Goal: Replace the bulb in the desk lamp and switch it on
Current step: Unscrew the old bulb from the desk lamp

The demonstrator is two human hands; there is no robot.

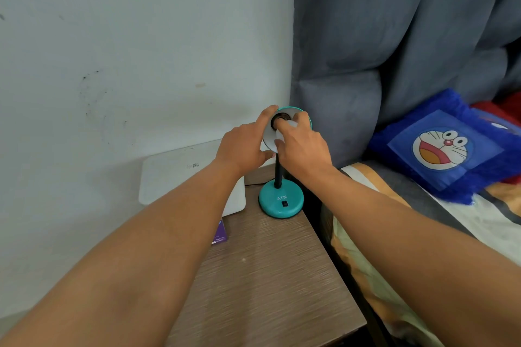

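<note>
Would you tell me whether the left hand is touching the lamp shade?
Touching. The head view shows the left hand gripping the shade: index finger on its top rim, thumb under its lower edge.

Lamp base (281,200) – glossy teal plastic, smooth. Under it, the bedside table (262,284) looks like matt wood-grain laminate, finely ridged. Left of the base, a white box (174,175) – smooth, matt. Right of it, headboard (366,36) in soft grey velvety cloth; blue cushion (451,146) plush, fringed.
</note>
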